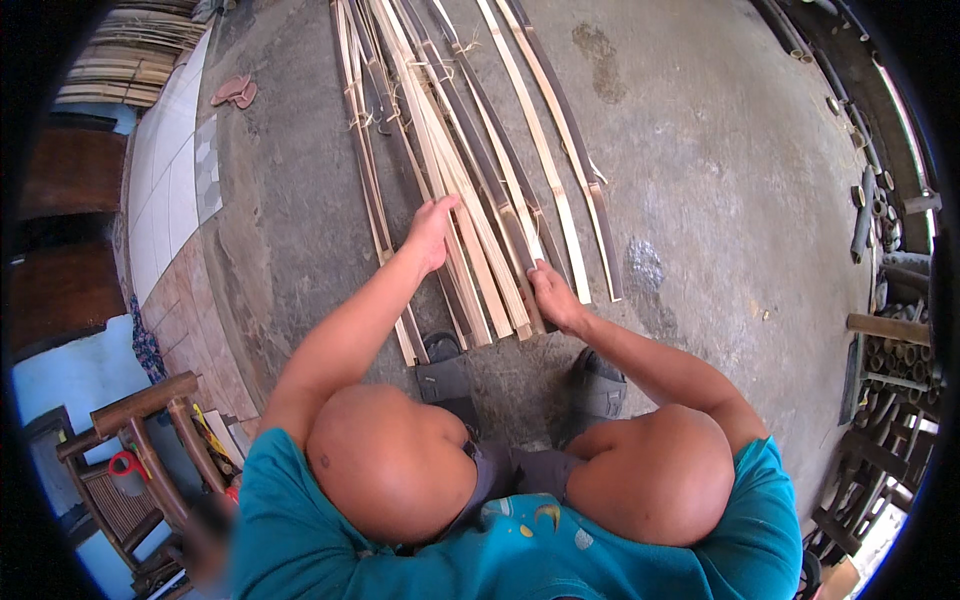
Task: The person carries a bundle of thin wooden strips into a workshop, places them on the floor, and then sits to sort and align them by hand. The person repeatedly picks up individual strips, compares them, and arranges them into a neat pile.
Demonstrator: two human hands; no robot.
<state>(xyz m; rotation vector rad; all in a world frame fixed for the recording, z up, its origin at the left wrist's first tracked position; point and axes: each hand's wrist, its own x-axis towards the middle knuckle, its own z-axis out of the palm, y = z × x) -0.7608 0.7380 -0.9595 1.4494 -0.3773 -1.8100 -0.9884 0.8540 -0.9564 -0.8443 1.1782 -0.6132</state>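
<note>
Long split bamboo strips (488,285), some pale and some dark-skinned, lie fanned out on the concrete floor and run away from me. My left hand (430,237) is closed on the left edge of the pale middle bundle, thumb on top. Nearer to me, my right hand (557,298) pinches the near part of a dark-edged bamboo strip (514,235) on the bundle's right side. Farther right, a pale strip (545,175) and a dark strip (585,175) lie apart from the bundle. Frayed fibres curl off several strips. The fingers beneath the strips are partly hidden.
My sandalled feet (447,382) stand just short of the strip ends. Pink flip-flops (235,92) lie at the far left by a white tiled step (170,200). A bamboo chair (145,400) stands at lower left; cut bamboo poles (897,362) are stacked along the right.
</note>
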